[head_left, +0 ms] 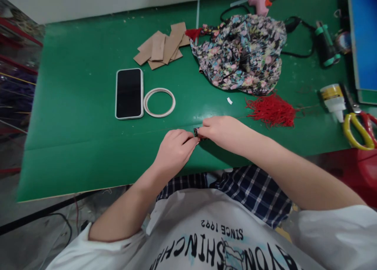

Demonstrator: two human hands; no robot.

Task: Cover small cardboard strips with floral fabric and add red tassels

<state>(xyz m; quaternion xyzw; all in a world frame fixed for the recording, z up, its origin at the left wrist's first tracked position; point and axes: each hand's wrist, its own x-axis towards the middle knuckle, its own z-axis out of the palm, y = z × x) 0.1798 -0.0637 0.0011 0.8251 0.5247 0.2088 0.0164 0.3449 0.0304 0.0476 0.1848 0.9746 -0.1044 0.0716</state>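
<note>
Dark patterned piece (196, 132), toward the near edge of the table (73, 101), is pinched between the left hand (176, 147) and the right hand (220, 131), each grip closed on it, apparently to steady so small an item. What shows seems to run roughly left to right, but fingers hide the rest; full long axis and pointing end cannot be confirmed. Loose tassel (271, 111) and glue (334, 101) lie right, presumably for easy reach.

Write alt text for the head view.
Left hand and right hand meet at a small dark patterned piece over a green table. Beyond them lie a phone, a pale ring, brown cardboard pieces, floral fabric and red threads.
</note>
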